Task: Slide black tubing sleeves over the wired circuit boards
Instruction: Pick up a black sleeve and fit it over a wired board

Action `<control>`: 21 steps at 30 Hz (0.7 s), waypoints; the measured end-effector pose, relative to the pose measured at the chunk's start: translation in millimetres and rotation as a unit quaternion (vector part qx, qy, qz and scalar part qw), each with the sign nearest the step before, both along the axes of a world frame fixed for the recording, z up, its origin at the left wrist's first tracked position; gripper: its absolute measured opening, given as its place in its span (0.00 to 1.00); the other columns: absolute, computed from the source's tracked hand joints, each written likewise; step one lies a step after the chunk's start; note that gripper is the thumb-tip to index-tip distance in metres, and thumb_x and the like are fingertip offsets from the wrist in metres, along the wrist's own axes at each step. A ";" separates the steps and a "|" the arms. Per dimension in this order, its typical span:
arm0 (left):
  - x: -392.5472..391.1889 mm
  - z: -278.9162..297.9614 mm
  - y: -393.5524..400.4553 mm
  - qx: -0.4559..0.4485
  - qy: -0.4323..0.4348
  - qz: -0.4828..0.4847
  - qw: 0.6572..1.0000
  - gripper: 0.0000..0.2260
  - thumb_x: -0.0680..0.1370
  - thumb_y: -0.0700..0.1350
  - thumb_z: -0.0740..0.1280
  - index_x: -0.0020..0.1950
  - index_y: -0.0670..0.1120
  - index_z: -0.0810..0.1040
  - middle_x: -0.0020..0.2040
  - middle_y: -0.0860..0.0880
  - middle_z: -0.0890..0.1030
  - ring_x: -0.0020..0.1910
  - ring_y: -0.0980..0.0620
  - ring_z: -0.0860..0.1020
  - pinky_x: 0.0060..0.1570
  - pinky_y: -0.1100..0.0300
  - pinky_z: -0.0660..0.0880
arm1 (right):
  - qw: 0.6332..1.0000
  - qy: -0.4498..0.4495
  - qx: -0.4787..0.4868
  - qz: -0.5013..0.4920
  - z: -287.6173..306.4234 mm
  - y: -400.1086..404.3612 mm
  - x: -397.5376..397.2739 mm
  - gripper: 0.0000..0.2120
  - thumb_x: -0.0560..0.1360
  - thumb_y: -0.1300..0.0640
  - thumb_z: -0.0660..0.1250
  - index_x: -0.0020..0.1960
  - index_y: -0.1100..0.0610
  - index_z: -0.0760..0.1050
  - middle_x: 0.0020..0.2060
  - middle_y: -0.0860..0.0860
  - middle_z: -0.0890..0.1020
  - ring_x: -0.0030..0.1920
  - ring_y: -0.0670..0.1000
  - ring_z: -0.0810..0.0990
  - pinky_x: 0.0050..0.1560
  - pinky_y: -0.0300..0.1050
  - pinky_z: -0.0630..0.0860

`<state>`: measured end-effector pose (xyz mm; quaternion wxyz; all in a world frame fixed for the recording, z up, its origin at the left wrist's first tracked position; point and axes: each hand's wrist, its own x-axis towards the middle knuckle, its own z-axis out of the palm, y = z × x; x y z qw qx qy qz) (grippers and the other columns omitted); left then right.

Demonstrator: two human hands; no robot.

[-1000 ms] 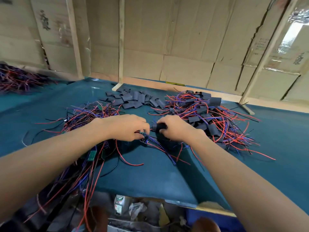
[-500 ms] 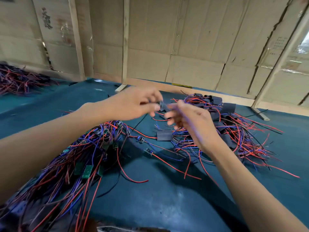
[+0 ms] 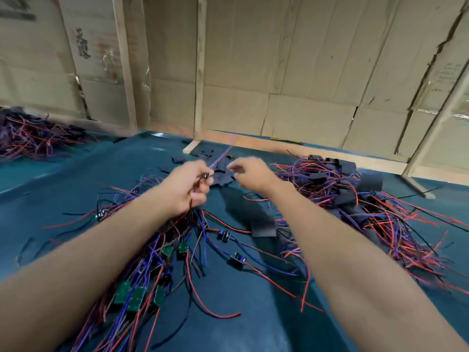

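My left hand (image 3: 189,185) grips a bundle of red, blue and black wires, and one blue wire (image 3: 221,153) sticks up past its fingers. The board on these wires is hidden in the fist. My right hand (image 3: 251,174) hovers just to the right with loosely curled fingers that hold nothing I can see. It hangs over the flat black tubing sleeves (image 3: 223,177) lying behind both hands. One loose sleeve (image 3: 264,228) lies between my forearms. Bare green circuit boards (image 3: 132,297) with wires are heaped under my left arm.
Finished sleeved boards with tangled wires (image 3: 342,191) are piled at the right on the teal table (image 3: 253,326). Another wire heap (image 3: 30,134) lies far left. A cardboard wall with a wooden post (image 3: 199,72) closes the back.
Both hands rose from the table, then moved slightly apart. The left hand kept its wires; the right hand drew away to the right, over the sleeves. The view tilted upward.
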<state>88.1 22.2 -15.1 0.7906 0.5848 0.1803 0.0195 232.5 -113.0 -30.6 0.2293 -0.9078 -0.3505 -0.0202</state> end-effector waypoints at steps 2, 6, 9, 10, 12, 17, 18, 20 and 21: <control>2.2 -14.8 4.2 -0.031 0.011 0.035 0.999 0.04 0.78 0.40 0.57 0.43 0.46 0.68 0.33 0.48 0.71 0.19 0.57 0.63 0.16 0.71 0.53 | 0.992 0.018 -0.125 0.029 -19.0 18.6 6.2 0.28 0.76 0.64 0.60 0.76 0.53 0.69 0.72 0.58 0.74 0.70 0.60 0.72 0.69 0.52 0.70; 4.7 -20.1 7.9 -0.074 0.009 0.063 0.995 0.05 0.78 0.37 0.54 0.45 0.43 0.68 0.37 0.44 0.76 0.26 0.51 0.76 0.20 0.68 0.67 | 0.966 -0.084 -0.242 0.025 -30.4 31.7 19.3 0.20 0.79 0.57 0.60 0.71 0.55 0.72 0.68 0.59 0.74 0.68 0.63 0.70 0.66 0.61 0.70; 4.7 -22.0 7.8 -0.103 0.005 0.056 0.993 0.08 0.78 0.36 0.52 0.47 0.44 0.68 0.39 0.46 0.78 0.38 0.47 0.83 0.32 0.59 0.78 | 0.972 -0.092 -0.208 0.051 -22.7 24.9 17.9 0.13 0.81 0.49 0.63 0.62 0.54 0.77 0.55 0.54 0.76 0.66 0.60 0.68 0.59 0.60 0.73; 4.6 -22.5 8.2 -0.107 0.000 0.048 0.993 0.08 0.77 0.36 0.51 0.47 0.45 0.68 0.37 0.47 0.79 0.38 0.47 0.84 0.35 0.57 0.78 | 0.975 -0.077 -0.201 0.057 -20.8 21.5 16.0 0.12 0.81 0.47 0.64 0.59 0.52 0.77 0.51 0.52 0.75 0.66 0.57 0.67 0.57 0.59 0.72; 3.4 -22.8 9.5 -0.110 -0.006 0.039 0.993 0.09 0.76 0.35 0.51 0.46 0.46 0.68 0.35 0.48 0.80 0.39 0.46 0.86 0.40 0.54 0.79 | 0.976 -0.060 -0.197 0.070 -17.6 18.0 11.0 0.10 0.81 0.47 0.64 0.56 0.52 0.76 0.48 0.51 0.76 0.63 0.54 0.70 0.53 0.56 0.71; 1.9 -24.2 10.8 -0.113 -0.021 0.031 0.993 0.11 0.75 0.33 0.49 0.43 0.46 0.68 0.35 0.47 0.83 0.43 0.44 0.86 0.50 0.50 0.79 | 0.969 -0.115 -0.202 0.078 -8.4 20.6 -4.5 0.13 0.79 0.50 0.67 0.60 0.56 0.73 0.56 0.58 0.79 0.57 0.61 0.77 0.55 0.54 0.75; 2.4 -23.5 10.1 -0.105 -0.025 0.034 0.994 0.12 0.75 0.32 0.49 0.42 0.46 0.68 0.35 0.47 0.83 0.42 0.44 0.86 0.51 0.50 0.79 | 0.961 -0.158 -0.213 0.081 -6.7 20.7 -8.0 0.15 0.78 0.51 0.67 0.61 0.57 0.73 0.56 0.59 0.80 0.56 0.62 0.78 0.52 0.53 0.76; 2.8 -20.9 6.2 -0.081 -0.036 0.043 0.995 0.14 0.73 0.29 0.48 0.41 0.45 0.68 0.33 0.48 0.80 0.42 0.45 0.86 0.51 0.50 0.78 | 0.947 -0.216 -0.221 0.088 -2.3 20.2 -15.3 0.15 0.76 0.53 0.67 0.60 0.60 0.73 0.52 0.61 0.81 0.52 0.62 0.80 0.42 0.49 0.71; 2.0 -18.2 3.0 -0.064 -0.041 0.047 0.996 0.15 0.73 0.28 0.47 0.41 0.45 0.68 0.32 0.48 0.78 0.40 0.46 0.84 0.51 0.50 0.78 | 0.948 -0.220 -0.217 0.084 1.2 19.0 -19.4 0.14 0.76 0.55 0.66 0.58 0.61 0.74 0.50 0.61 0.81 0.50 0.62 0.80 0.39 0.48 0.67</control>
